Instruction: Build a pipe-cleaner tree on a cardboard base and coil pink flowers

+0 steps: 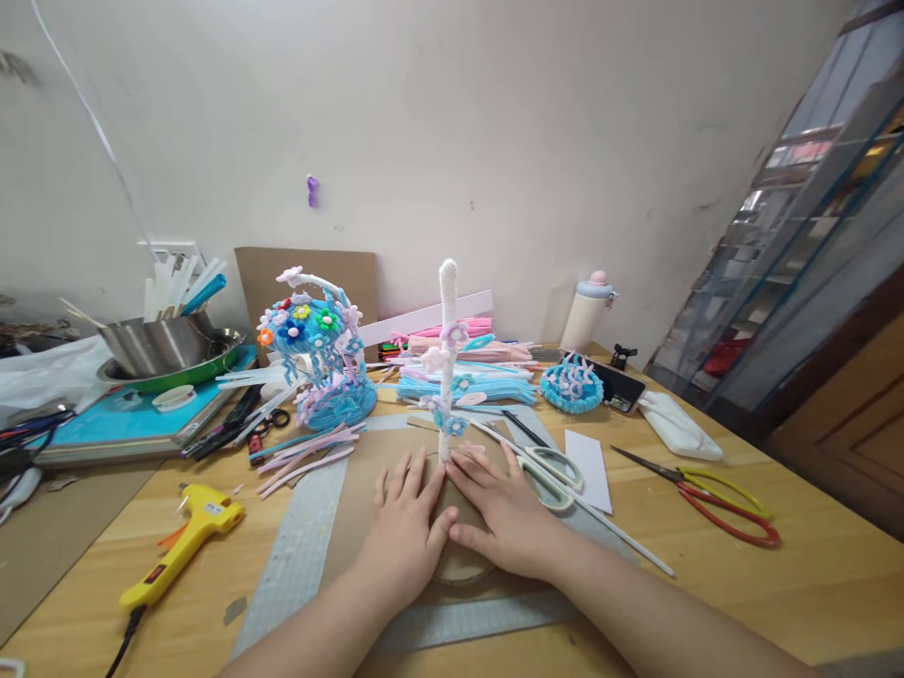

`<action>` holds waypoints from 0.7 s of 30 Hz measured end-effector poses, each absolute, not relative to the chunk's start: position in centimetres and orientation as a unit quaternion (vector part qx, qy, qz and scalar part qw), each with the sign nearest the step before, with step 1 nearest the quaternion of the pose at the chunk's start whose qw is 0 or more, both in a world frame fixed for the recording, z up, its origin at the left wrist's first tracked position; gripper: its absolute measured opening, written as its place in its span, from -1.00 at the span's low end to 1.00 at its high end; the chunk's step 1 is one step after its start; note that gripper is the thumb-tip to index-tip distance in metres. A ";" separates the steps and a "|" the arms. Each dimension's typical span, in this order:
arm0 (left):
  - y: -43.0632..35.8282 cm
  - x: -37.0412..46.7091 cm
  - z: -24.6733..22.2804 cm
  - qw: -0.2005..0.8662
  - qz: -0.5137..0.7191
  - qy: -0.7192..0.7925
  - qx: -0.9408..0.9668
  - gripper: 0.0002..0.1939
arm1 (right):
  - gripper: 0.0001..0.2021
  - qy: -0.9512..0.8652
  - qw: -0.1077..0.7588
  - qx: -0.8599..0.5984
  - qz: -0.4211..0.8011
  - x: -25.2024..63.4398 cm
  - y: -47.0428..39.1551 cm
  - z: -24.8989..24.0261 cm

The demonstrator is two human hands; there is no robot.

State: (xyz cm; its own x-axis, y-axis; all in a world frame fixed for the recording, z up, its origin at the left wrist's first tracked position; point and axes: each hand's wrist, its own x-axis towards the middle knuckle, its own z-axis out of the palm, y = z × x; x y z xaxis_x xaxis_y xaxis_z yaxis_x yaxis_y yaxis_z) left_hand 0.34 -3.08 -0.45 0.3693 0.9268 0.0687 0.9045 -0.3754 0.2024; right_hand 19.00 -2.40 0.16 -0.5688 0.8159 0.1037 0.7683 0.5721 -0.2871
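Observation:
My left hand (406, 523) lies palm down with its fingers spread on a round cardboard piece (462, 568). Beside it my right hand (505, 513) rests flat on the same piece, the two thumbs close together. Just beyond the fingertips a white fuzzy stem (447, 301) stands upright, with pink and blue flowers (456, 427) along it. Brown cardboard (349, 513) lies beneath, on a grey cutting mat (293, 541). Neither hand holds anything.
A yellow glue gun (187, 546) lies at left; white-handled scissors (555, 476) and red-and-yellow-handled scissors (727, 508) lie at right. Behind stand a flowered blue craft (339, 400), pipe cleaner bundles (466, 388), a small blue craft (572, 384) and a bottle (585, 315).

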 end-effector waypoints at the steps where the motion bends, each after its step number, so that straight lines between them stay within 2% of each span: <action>1: -3.1 0.3 -0.4 0.066 0.085 0.555 0.825 -0.46 | -0.31 -0.879 0.112 -0.451 0.106 19.0 -2.4 0.2; 21: -3.0 0.4 -0.4 0.065 0.088 0.555 0.825 -0.46 | -0.28 -0.875 0.120 -0.454 0.117 19.1 -2.3 0.1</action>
